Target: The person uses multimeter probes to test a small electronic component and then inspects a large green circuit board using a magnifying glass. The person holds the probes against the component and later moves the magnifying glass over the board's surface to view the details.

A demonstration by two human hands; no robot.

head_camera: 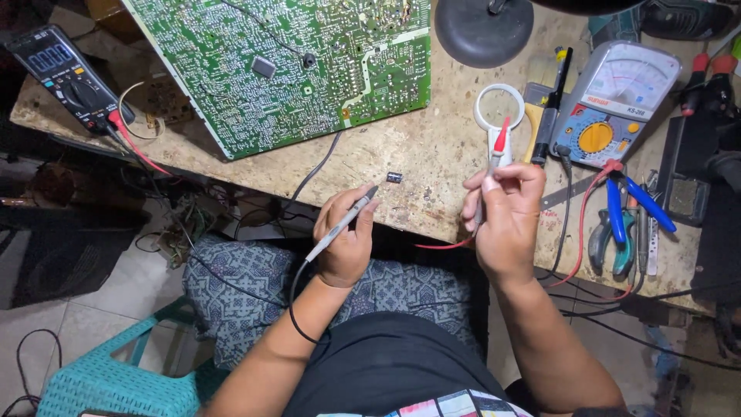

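Observation:
My left hand (345, 241) grips a grey test probe (342, 222) with a black lead, its tip pointing up and right toward a small black component (394, 177) lying on the worn workbench (432, 154). My right hand (505, 220) holds a red-tipped test probe (498, 150) upright, its red lead trailing down to the left. The red tip lies over the handle of a white magnifying glass (499, 108). The small component sits between the two hands, touched by neither.
A large green circuit board (293, 66) covers the bench's far left. A black digital multimeter (65, 73) sits at far left, an analogue meter (614, 100) at right. Blue-handled pliers (614, 232), a brush and a black lamp base (484, 31) lie around. A teal plastic stool (116, 371) stands below.

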